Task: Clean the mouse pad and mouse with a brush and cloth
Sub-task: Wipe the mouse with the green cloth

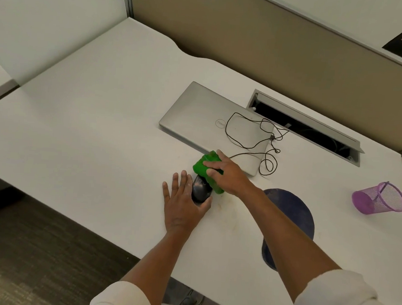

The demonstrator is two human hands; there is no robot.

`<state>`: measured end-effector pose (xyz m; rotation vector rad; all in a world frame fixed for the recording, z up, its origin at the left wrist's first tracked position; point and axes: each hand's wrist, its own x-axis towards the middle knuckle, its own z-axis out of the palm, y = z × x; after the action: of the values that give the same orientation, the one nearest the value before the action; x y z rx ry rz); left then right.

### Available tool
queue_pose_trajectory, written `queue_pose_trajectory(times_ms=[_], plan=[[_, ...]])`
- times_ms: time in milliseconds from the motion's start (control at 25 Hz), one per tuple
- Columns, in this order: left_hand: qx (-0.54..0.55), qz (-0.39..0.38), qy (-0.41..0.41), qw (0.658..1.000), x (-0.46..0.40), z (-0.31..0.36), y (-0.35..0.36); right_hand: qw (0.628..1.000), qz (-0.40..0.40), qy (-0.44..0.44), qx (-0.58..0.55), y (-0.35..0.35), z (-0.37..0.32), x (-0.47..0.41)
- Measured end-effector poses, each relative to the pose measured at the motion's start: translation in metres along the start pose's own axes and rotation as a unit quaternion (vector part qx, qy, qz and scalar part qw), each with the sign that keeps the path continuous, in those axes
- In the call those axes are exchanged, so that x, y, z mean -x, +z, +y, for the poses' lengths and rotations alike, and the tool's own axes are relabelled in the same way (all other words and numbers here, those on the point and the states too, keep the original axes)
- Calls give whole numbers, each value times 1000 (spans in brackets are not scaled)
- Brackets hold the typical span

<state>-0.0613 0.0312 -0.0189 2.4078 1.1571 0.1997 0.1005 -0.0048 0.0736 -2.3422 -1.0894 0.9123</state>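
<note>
A black wired mouse (pixel 201 190) lies on the white desk (pixel 102 121), off its pad. My left hand (pixel 182 203) holds it, with the fingers flat on the desk along its left side and the thumb curled round its near right edge. My right hand (pixel 227 175) grips a folded green cloth (pixel 201 165) and presses it on the mouse's far end. The round dark blue mouse pad (pixel 295 211) lies to the right, partly hidden under my right forearm. No brush is in view.
A closed silver laptop (pixel 198 114) lies just behind the hands, with the mouse's black cable (pixel 243 145) looped over it. Behind that is an open cable slot (pixel 304 126) in the desk. A purple mesh cup (pixel 380 198) lies on its side at the right. Partition walls border the desk.
</note>
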Motion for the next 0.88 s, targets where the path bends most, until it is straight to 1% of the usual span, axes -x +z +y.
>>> queue_pose_trajectory(times_ms=[80,240,360,440,520,600,640,680,760,880], plan=[[-2,0,1,1000,0,1,0,1000,-6,8,11,4,-3,2],[4,8,-2,1000,1,3,-1,997,64,-18,25,19,-4,10],[4,-2,-7,1000,1,5,-5,995,56,-53,64,28,3,26],[4,-3,-9,1000,1,5,-5,994,53,-70,69,20,5,35],[7,-3,-13,1000,0,4,-4,991,110,-64,51,4,2,30],[3,-15,-15,1000,0,3,-4,984,165,-32,52,-8,-3,14],[1,-16,-15,1000,0,2,-3,984,168,-19,61,-9,-6,4],[0,-16,-14,1000,0,2,-4,985,153,-10,77,-6,-9,-4],[6,-15,-15,1000,-1,3,-5,989,103,0,109,8,-12,-11],[2,-19,-14,1000,-2,3,-4,988,78,-11,134,23,-19,-8]])
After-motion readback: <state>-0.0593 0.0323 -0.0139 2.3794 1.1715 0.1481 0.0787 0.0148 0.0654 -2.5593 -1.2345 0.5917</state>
